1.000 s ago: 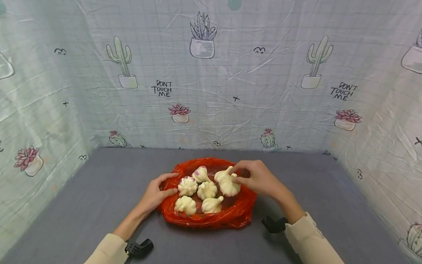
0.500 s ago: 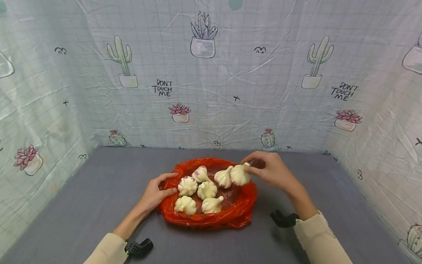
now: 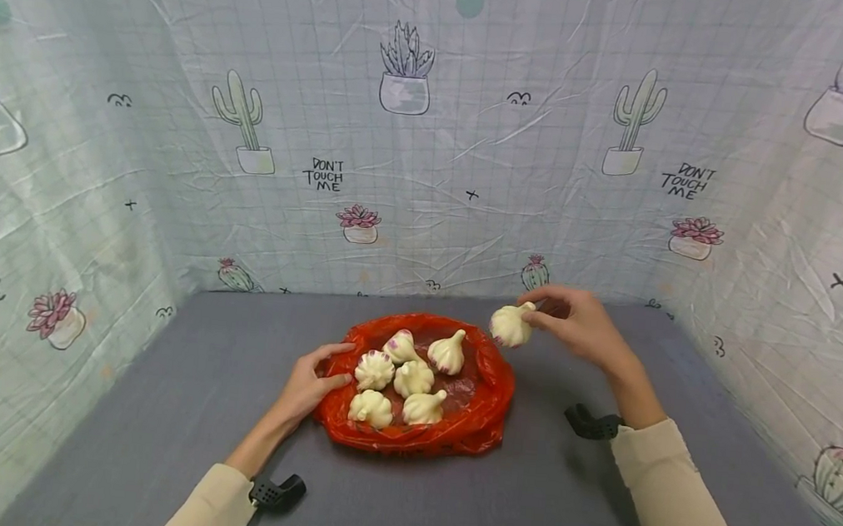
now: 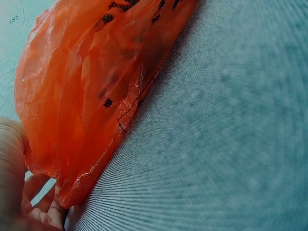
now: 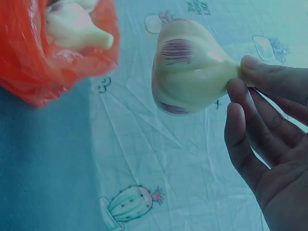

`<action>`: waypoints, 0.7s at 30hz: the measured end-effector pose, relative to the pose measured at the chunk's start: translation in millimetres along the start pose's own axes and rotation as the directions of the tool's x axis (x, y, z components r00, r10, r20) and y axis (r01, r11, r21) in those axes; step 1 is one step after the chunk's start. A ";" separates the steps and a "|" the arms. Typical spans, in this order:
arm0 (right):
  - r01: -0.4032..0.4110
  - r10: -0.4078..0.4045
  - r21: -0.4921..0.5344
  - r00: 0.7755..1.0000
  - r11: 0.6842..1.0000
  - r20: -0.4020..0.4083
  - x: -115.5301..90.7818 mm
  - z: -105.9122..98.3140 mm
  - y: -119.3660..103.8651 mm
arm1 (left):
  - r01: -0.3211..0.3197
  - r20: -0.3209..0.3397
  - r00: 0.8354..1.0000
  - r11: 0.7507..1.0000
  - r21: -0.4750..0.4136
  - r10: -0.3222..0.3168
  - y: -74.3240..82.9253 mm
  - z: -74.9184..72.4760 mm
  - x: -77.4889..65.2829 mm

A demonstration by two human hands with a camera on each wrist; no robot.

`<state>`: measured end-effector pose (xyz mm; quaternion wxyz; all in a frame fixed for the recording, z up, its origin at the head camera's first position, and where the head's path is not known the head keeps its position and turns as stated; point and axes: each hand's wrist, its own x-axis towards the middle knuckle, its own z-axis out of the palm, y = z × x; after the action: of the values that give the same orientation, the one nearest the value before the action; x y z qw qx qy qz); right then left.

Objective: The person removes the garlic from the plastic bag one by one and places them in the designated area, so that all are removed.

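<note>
An orange-red plastic bag (image 3: 491, 398) lies with its mouth spread wide, several white garlic bulbs (image 3: 414, 379) inside. My left hand (image 3: 304, 384) grips the bag's left rim; the left wrist view has the thumb (image 4: 10, 159) beside the crinkled plastic (image 4: 82, 96), the fingertips partly hidden beneath it. Beyond the bag's right rim, in the air, my right hand (image 3: 583, 326) pinches a garlic bulb (image 3: 510, 327) by its stem. Purple streaks mark that bulb (image 5: 185, 67) in the right wrist view, with thumb and forefinger on the stem and the other fingers loosely bent.
Grey cloth covers the table (image 3: 400, 512). A pale curtain (image 3: 461, 149) printed with potted cacti stands behind the table and along both sides. Each wrist carries a black camera mount, the left one (image 3: 279, 493) close above the table.
My right hand has lifted the pinched garlic bulb out of the bag, moving up and to the right past the rim. The left hand and the bag have stayed put.
</note>
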<state>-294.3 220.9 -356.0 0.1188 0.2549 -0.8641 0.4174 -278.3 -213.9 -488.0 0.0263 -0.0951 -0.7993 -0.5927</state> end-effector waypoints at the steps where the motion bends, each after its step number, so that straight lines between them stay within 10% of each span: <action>1: -0.004 0.004 0.003 1.000 1.000 -0.002 -0.3 -2.0 1.2 | 0.001 -0.001 1.000 1.000 -0.004 -0.001 0.0 0.0 -0.3; 21: -0.070 0.070 0.009 0.995 0.998 -0.078 -8.3 -33.6 25.7 | 0.001 -0.005 1.000 1.000 -0.008 -0.001 0.2 -0.1 0.3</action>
<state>-301.4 263.4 -355.5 0.1369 0.2084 -0.8659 0.4337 -278.6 -214.0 -487.7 0.0275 -0.0932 -0.7970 -0.5961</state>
